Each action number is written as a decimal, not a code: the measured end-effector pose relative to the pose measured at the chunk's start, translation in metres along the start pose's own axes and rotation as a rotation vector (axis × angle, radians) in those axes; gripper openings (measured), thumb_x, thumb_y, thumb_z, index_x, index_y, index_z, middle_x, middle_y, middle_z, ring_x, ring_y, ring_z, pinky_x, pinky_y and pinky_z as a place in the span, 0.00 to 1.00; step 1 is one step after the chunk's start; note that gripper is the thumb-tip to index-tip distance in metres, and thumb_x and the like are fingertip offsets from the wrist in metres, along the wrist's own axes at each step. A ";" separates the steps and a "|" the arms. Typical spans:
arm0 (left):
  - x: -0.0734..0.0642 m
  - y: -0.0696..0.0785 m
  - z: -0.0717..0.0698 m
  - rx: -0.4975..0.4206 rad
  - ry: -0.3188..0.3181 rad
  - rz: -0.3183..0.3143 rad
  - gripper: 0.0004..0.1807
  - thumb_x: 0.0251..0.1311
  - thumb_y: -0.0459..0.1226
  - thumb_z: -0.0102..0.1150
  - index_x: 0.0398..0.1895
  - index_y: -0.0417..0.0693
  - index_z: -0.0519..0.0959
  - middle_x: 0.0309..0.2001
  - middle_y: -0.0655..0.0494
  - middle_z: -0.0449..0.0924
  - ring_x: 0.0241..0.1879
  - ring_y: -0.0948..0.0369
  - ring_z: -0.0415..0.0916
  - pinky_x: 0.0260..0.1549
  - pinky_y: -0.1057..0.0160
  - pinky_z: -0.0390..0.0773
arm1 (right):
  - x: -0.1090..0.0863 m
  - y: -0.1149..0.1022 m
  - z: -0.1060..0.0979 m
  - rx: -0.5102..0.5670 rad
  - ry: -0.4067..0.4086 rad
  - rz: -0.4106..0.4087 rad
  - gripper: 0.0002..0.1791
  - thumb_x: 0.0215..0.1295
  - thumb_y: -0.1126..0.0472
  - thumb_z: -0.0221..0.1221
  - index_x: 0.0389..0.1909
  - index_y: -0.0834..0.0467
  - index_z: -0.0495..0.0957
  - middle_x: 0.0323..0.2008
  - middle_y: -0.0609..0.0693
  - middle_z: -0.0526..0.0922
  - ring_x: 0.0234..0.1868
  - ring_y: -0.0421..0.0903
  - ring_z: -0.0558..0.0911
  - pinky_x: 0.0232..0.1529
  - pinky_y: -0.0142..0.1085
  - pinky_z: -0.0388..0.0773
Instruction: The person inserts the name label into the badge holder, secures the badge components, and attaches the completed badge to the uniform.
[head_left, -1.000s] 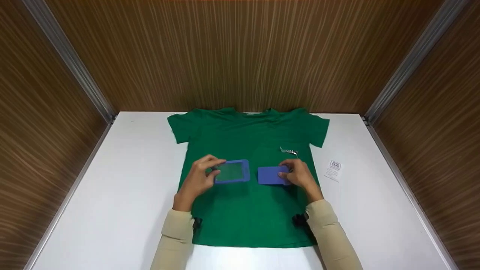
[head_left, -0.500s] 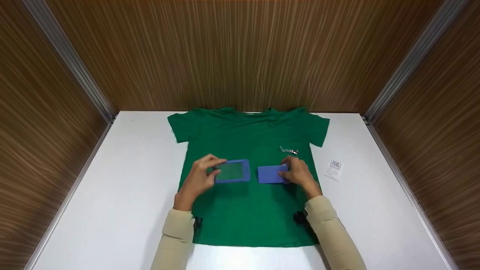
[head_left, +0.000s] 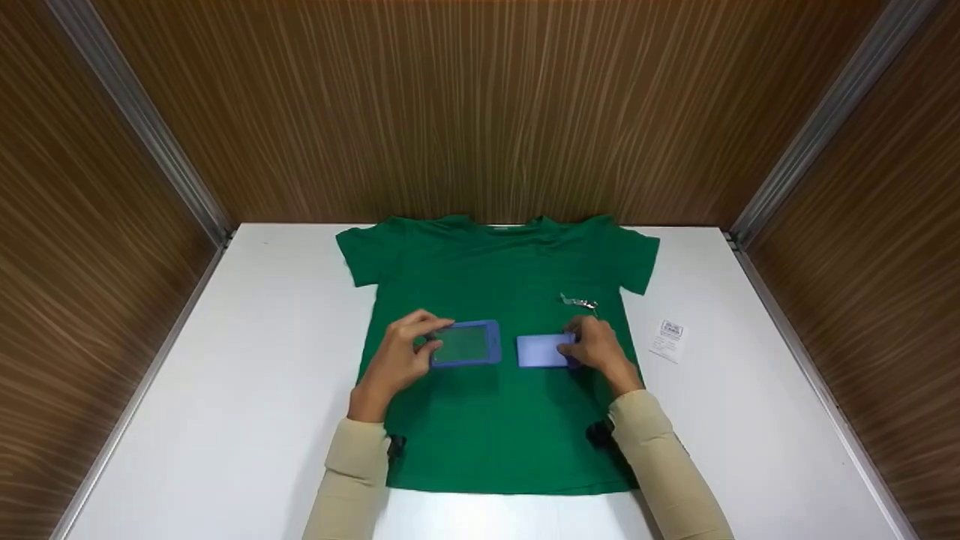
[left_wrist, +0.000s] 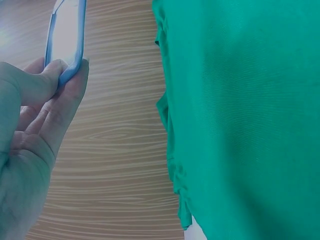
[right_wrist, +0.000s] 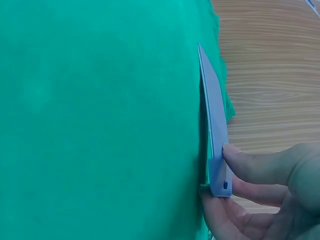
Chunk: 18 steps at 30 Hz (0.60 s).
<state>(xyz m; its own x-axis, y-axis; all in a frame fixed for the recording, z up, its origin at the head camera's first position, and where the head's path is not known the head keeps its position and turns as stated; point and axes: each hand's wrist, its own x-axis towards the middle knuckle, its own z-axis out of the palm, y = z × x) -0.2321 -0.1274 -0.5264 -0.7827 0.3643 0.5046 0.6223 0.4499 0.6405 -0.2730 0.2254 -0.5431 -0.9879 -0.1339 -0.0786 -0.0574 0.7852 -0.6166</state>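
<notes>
In the head view my left hand (head_left: 391,358) pinches the left end of a blue-violet card holder frame (head_left: 493,343), whose clear window lets the green cloth show through. Up close in the left wrist view, thumb and fingers grip the frame's (left_wrist: 80,30) rounded corner. My right hand (head_left: 602,349) pinches the right end of a flat blue-violet holder panel (head_left: 538,351). The right wrist view shows this panel (right_wrist: 216,112) edge-on, with a small slot in its thicker end by the thumb. Frame and panel are held apart over a spread green T-shirt (head_left: 480,442).
A small shiny metal clip (head_left: 579,303) lies on the shirt just beyond my right hand. Right of the shirt, a white printed card (head_left: 667,340) lies on the white table (head_left: 750,420). Wood-patterned walls (head_left: 480,112) enclose the back and sides.
The panel in my right hand has tilted, and its face now looks paler and brighter. My left hand keeps the frame in nearly the same spot.
</notes>
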 end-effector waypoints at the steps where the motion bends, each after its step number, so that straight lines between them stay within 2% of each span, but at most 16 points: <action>1: 0.000 0.000 0.000 -0.001 0.001 0.001 0.18 0.67 0.24 0.60 0.57 0.43 0.85 0.46 0.39 0.83 0.38 0.56 0.79 0.28 0.58 0.79 | 0.000 0.000 0.000 -0.005 0.001 -0.003 0.21 0.65 0.63 0.68 0.54 0.71 0.81 0.48 0.70 0.85 0.43 0.58 0.84 0.48 0.54 0.84; 12: -0.001 0.000 -0.001 -0.005 0.003 0.002 0.18 0.67 0.23 0.60 0.57 0.42 0.85 0.46 0.39 0.83 0.39 0.55 0.80 0.28 0.57 0.81 | 0.001 0.006 0.002 0.040 0.030 -0.052 0.18 0.65 0.65 0.68 0.52 0.70 0.83 0.50 0.69 0.86 0.48 0.60 0.85 0.52 0.57 0.82; 18: 0.000 0.000 -0.002 0.001 0.011 0.006 0.18 0.67 0.24 0.61 0.57 0.42 0.85 0.45 0.42 0.83 0.39 0.55 0.80 0.29 0.55 0.82 | 0.001 0.007 0.001 0.054 0.035 -0.040 0.17 0.65 0.65 0.67 0.52 0.69 0.84 0.50 0.69 0.86 0.48 0.60 0.85 0.53 0.57 0.82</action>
<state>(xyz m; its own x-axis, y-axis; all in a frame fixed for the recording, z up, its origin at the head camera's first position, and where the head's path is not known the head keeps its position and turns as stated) -0.2320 -0.1287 -0.5251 -0.7788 0.3583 0.5149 0.6273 0.4483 0.6368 -0.2746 0.2299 -0.5484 -0.9894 -0.1427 -0.0257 -0.0904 0.7459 -0.6599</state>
